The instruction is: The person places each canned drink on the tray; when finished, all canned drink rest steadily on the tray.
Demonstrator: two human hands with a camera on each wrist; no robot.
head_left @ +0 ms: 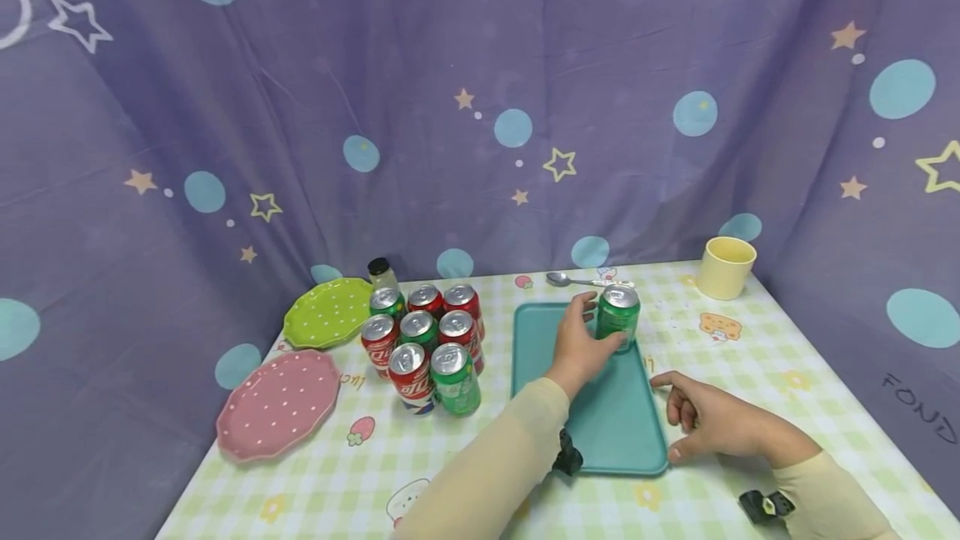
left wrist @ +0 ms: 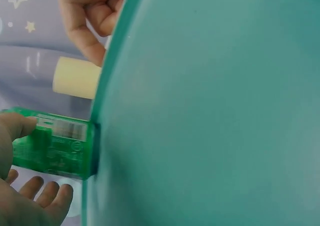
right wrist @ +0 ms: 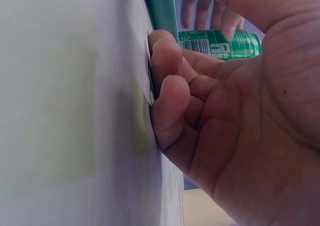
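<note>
A green soda can [head_left: 617, 315] stands upright at the far end of a teal tray [head_left: 600, 423]. My left hand [head_left: 599, 322] holds it, thumb on the near side and fingers round the far side. The left wrist view shows the thumb on that green can [left wrist: 55, 146] above the teal tray [left wrist: 210, 111]. My right hand [head_left: 678, 415] rests on the checked tablecloth at the tray's right edge, fingers loosely curled and holding nothing. In the right wrist view its knuckles [right wrist: 167, 76] lie against the cloth beside the tray rim [right wrist: 160, 6], with the can [right wrist: 215, 44] beyond.
Several red and green cans [head_left: 423, 344] stand clustered left of the tray, with a small dark-capped bottle [head_left: 382, 273] behind them. A green plate [head_left: 328, 312] and a pink plate [head_left: 279, 403] lie at far left. A spoon [head_left: 585, 280] and a yellow cup [head_left: 725, 267] sit at the back.
</note>
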